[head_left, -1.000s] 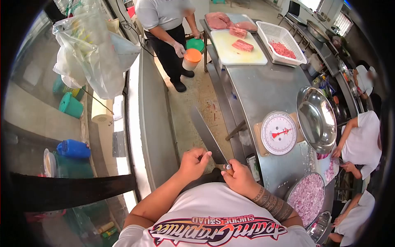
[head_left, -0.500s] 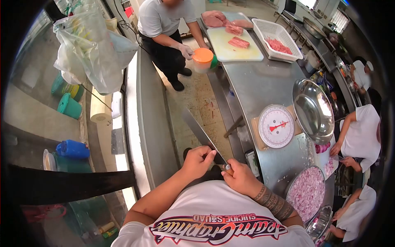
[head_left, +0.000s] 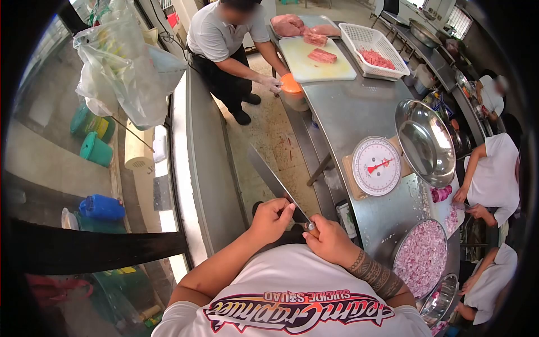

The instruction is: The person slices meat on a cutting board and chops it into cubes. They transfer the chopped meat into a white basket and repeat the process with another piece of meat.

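A long, wide-bladed knife (head_left: 269, 175) points away from me, up and to the left, in front of my body. My right hand (head_left: 331, 240) is wrapped round its wooden handle. Curled fingers and a thumb of my left hand (head_left: 272, 220) press at the near part of the blade; the exact contact is partly hidden. To the right, on the metal table (head_left: 351, 112), stands a dial scale (head_left: 377, 166). Beside it is a large steel bowl (head_left: 425, 143), and nearer me a bowl of chopped onion (head_left: 421, 258).
Meat pieces lie on a white cutting board (head_left: 297, 64) beside a white basket (head_left: 351, 36). A co-worker (head_left: 224, 39) stands ahead with a hand at an orange-lidded container (head_left: 290, 84). Other people (head_left: 493, 174) work at the right. A plastic bag (head_left: 126, 73) hangs at the left.
The co-worker's orange-lidded container has moved right and down, beside the table edge, and the co-worker leans further forward. My hands and the knife have barely moved.
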A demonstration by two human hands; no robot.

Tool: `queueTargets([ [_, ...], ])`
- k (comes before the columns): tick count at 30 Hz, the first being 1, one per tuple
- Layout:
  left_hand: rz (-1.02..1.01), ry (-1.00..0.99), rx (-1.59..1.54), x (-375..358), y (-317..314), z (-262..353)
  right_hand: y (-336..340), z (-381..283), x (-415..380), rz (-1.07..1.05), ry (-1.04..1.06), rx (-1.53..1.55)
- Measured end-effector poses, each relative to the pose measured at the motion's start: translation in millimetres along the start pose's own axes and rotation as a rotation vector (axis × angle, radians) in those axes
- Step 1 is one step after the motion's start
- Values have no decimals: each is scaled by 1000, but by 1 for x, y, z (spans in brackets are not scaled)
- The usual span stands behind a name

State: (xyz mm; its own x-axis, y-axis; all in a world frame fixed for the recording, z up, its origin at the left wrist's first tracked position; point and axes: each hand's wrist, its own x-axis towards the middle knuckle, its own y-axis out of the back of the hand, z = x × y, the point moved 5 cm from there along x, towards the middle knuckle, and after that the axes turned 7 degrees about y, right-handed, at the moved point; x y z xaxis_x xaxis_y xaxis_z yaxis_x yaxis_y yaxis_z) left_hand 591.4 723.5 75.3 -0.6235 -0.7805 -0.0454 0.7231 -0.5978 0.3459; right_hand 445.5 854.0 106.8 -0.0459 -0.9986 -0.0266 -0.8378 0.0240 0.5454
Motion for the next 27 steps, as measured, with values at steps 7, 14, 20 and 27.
queueTargets([
  [7, -15, 11, -23, -1, 1, 3, 2, -5, 3, -32, -20, -18],
  [14, -9, 1, -31, 0, 1, 3, 1, -2, 3, -30, -15, -27],
  [20, 2, 3, -11, 2, 1, 5, 2, 0, 4, -14, -11, -22],
  [27, 197, -253, 78, 16, 39, 44, 19, 0, -7, 196, -11, -63],
])
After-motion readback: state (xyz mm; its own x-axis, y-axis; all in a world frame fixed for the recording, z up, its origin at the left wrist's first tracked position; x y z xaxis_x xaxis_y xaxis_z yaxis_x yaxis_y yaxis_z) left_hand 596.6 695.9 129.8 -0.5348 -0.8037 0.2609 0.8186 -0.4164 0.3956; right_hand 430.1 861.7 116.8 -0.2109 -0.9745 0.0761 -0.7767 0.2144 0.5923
